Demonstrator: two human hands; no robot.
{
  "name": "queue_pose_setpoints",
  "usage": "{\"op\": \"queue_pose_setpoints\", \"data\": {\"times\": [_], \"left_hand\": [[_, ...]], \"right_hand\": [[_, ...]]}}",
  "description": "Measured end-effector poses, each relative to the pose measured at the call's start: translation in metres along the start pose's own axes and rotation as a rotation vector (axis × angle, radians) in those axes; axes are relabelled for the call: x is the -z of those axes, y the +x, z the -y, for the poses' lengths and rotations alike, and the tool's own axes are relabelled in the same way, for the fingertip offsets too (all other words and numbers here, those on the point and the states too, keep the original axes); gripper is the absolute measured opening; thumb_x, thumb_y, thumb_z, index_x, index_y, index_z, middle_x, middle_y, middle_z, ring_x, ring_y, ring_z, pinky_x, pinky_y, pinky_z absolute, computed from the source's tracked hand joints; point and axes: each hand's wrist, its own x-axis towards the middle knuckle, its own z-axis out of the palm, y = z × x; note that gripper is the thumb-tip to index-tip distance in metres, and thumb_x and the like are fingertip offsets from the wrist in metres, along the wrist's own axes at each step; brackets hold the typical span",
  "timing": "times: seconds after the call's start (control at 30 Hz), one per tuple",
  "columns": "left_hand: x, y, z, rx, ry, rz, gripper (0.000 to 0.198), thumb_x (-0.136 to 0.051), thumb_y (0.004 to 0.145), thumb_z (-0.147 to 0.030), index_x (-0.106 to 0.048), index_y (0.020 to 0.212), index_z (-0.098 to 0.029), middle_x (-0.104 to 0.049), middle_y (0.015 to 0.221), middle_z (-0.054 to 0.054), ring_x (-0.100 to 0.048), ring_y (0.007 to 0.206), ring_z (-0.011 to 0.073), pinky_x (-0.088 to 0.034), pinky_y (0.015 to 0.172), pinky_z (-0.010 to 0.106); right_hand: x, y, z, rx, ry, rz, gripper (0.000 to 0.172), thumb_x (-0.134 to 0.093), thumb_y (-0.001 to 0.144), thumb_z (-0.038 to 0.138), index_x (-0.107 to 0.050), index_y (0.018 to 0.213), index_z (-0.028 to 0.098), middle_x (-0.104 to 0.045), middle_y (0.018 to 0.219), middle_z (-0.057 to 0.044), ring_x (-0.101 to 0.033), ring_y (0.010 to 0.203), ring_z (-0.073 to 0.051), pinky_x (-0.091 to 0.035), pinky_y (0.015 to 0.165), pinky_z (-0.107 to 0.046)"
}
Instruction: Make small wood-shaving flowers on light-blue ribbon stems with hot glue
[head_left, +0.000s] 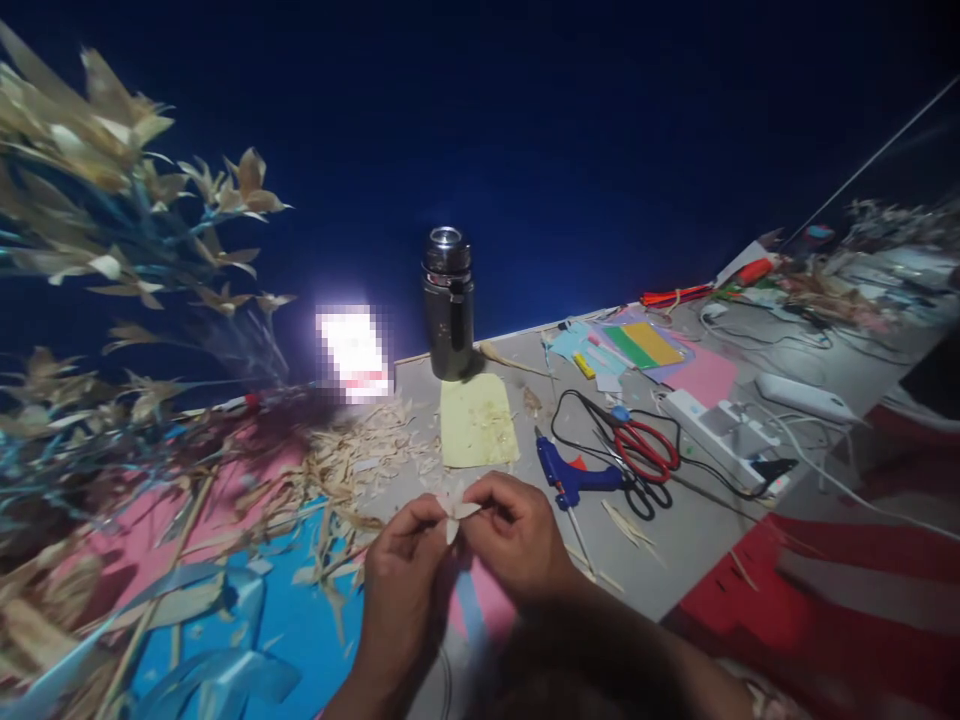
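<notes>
On the grey bench (697,530), from where I stand, the biggest thing is the mass of dried sprays (112,200) crowding its left end, pale leaves on blue-painted stems. Under them lie a pink sheet (142,540) and, at the near left corner, a blue sheet (300,620) with cut leaf shapes on it. A drift of husk scraps (352,455) spreads from there toward the middle.

At the far edge a steel flask (448,305) stands upright, and a yellow sheet (477,422) lies flat just in front of it. Further right along that far edge sits a fan of coloured papers (641,345). A white power strip (724,425) lies toward the right edge, its cords trailing off. Between it and the yellow sheet are red scissors (645,450) and a blue glue gun (574,478), its nozzle pointing toward the person.

At the near edge, the person's two hands are brought together. The left hand (405,585) and the right hand (517,540) both pinch a small pale flower (456,508) of husk petals, fingertips closed on it from either side. It sits raised off the bench, between the two thumbs, so neither hand is nearer than the other. It shows no single long axis: one petal hangs downward toward the person, another sticks out rightward over the right thumb. The glue gun lies just beside the right hand, on its far right side; the scraps lie near the left hand.
</notes>
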Motion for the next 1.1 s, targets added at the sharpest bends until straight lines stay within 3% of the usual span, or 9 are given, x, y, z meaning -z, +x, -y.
{"op": "queue_pose_setpoints", "data": {"times": [0.13, 0.37, 0.5, 0.67, 0.9, 1.03, 1.1], "left_hand": [[0.001, 0.001, 0.000, 0.018, -0.004, 0.038, 0.028, -0.089, 0.063, -0.032, -0.071, 0.076, -0.016, -0.064, 0.061, -0.002, -0.055, 0.058, 0.0112, -0.045, 0.059, 0.021], [0.001, 0.000, 0.001, 0.041, -0.042, 0.086, 0.032, -0.089, 0.066, -0.036, -0.070, 0.083, -0.017, -0.069, 0.071, 0.001, -0.061, 0.063, 0.0150, -0.047, 0.061, 0.025], [-0.001, 0.000, -0.002, 0.019, -0.011, 0.107, 0.030, -0.087, 0.069, -0.037, -0.068, 0.080, -0.017, -0.067, 0.069, 0.000, -0.059, 0.062, 0.0139, -0.047, 0.061, 0.024], [-0.002, -0.001, -0.003, -0.062, 0.022, 0.036, 0.033, -0.088, 0.068, -0.039, -0.069, 0.085, -0.017, -0.069, 0.075, 0.000, -0.062, 0.070, 0.0150, -0.051, 0.068, 0.025], [-0.002, 0.001, -0.011, -0.014, -0.001, -0.018, 0.031, -0.090, 0.062, -0.025, -0.067, 0.082, -0.017, -0.067, 0.067, -0.002, -0.058, 0.060, 0.0115, -0.047, 0.057, 0.021], [-0.001, 0.005, -0.013, -0.058, 0.013, -0.026, 0.027, -0.087, 0.065, -0.021, -0.063, 0.079, -0.018, -0.060, 0.061, -0.006, -0.050, 0.053, 0.0080, -0.041, 0.051, 0.018], [0.000, 0.006, -0.012, -0.075, 0.010, -0.009, 0.026, -0.084, 0.072, -0.025, -0.060, 0.080, -0.019, -0.056, 0.057, -0.007, -0.049, 0.051, 0.0083, -0.040, 0.051, 0.018]], "right_hand": [[0.002, -0.002, 0.000, 0.127, -0.032, -0.025, 0.017, -0.054, 0.074, 0.010, -0.068, 0.075, 0.021, -0.060, 0.064, 0.002, -0.053, 0.057, -0.013, -0.041, 0.056, -0.024], [-0.001, -0.005, 0.002, 0.258, -0.041, -0.069, 0.017, -0.053, 0.077, 0.008, -0.066, 0.076, 0.020, -0.061, 0.068, -0.001, -0.056, 0.059, -0.015, -0.043, 0.055, -0.025], [0.000, -0.007, 0.001, 0.244, -0.053, -0.043, 0.016, -0.054, 0.084, 0.012, -0.068, 0.080, 0.020, -0.063, 0.071, -0.003, -0.059, 0.062, -0.017, -0.046, 0.058, -0.027], [-0.001, -0.007, 0.001, 0.229, -0.017, -0.017, 0.017, -0.055, 0.086, 0.014, -0.071, 0.082, 0.020, -0.066, 0.075, -0.005, -0.062, 0.068, -0.018, -0.048, 0.062, -0.028], [0.007, -0.015, -0.008, -0.113, 0.147, -0.016, 0.012, -0.065, 0.084, 0.022, -0.075, 0.088, 0.018, -0.065, 0.069, 0.000, -0.055, 0.055, -0.013, -0.043, 0.052, -0.023], [0.019, -0.028, -0.019, -0.090, 0.061, 0.012, 0.011, -0.064, 0.084, 0.021, -0.075, 0.084, 0.019, -0.063, 0.068, 0.000, -0.054, 0.055, -0.012, -0.040, 0.049, -0.022], [0.023, -0.036, -0.025, -0.005, 0.003, 0.035, 0.012, -0.063, 0.083, 0.018, -0.074, 0.084, 0.020, -0.065, 0.071, -0.001, -0.057, 0.058, -0.014, -0.042, 0.051, -0.022]]}}
